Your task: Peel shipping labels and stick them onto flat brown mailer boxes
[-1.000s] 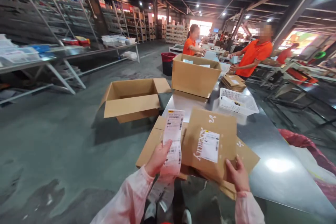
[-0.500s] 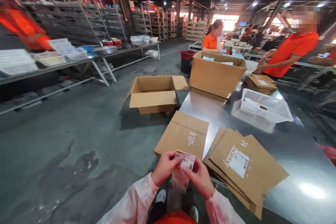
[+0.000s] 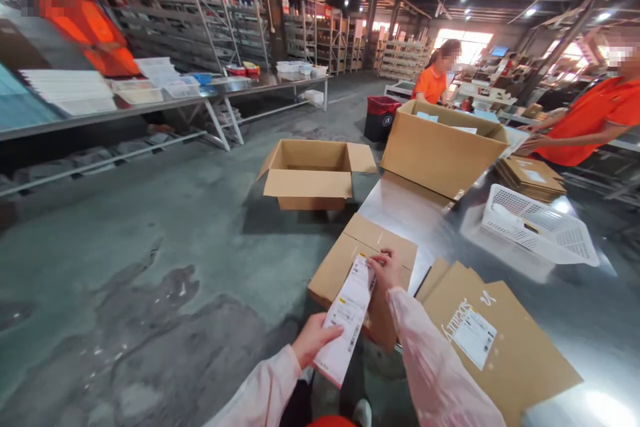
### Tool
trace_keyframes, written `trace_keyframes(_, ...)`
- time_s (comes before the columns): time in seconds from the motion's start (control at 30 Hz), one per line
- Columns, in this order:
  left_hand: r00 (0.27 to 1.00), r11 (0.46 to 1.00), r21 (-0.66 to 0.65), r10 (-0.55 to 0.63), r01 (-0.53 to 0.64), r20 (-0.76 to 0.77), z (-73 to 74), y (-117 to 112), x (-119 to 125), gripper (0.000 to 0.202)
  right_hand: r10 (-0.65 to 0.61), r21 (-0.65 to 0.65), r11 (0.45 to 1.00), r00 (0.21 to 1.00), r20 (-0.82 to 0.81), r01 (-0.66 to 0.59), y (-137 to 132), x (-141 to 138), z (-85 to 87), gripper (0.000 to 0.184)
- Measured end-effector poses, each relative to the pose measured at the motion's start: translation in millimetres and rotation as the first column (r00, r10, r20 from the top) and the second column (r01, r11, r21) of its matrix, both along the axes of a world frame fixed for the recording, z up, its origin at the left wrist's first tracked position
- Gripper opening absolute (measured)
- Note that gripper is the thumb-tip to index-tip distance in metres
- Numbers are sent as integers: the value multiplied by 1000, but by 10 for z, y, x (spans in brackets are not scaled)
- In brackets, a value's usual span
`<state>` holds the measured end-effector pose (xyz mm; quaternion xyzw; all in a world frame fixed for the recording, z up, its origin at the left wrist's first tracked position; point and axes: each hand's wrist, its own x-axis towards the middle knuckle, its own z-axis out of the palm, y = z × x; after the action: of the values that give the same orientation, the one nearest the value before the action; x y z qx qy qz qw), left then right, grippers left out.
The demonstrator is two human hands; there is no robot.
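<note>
A long white strip of printed shipping labels (image 3: 350, 313) is stretched between my two hands. Its lower end is pinched by my left hand (image 3: 316, 340), thumb on top. At its upper end my right hand (image 3: 387, 269) grips the edge between thumb and fingers. Behind the strip, a flat brown cardboard mailer (image 3: 337, 259) lies at the table's near-left corner, its printing now covered. To the right of my right forearm rests a fanned stack of flat mailers (image 3: 520, 340), the top one bearing a white label (image 3: 475, 337).
On the metal table (image 3: 395, 203) stand a large carton (image 3: 440, 150), a white perforated basket (image 3: 540, 223) and a pile of flat mailers (image 3: 533, 177). An open carton (image 3: 313, 183) is left of the table. Co-workers in orange stand at left, behind the carton and at right.
The label strip, folded and held close before, is now unfolded to its length. My right hand has moved up and away from my left. The view has swung slightly left.
</note>
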<state>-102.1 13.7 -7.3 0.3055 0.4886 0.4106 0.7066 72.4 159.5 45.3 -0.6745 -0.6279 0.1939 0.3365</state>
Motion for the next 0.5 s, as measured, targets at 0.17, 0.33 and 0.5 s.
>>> trace_keyframes(0.17, 992, 983, -135, -123, 121, -4, -416, -596, -406, 65, 49, -43, 998, 953, 298, -37, 272, -210, -206, 77)
trace_keyframes(0.33, 991, 992, -27, -123, 122, -56, -21, -437, -653, 64, 621, -190, 757, 598, 507, -625, -466, -333, -272, 75)
trace_keyframes(0.5, 875, 969, 239, 173, -68, -451, 388, 535, -486, 60, 729, 17, 649, 628, 272, -761, -1233, 156, -423, 50)
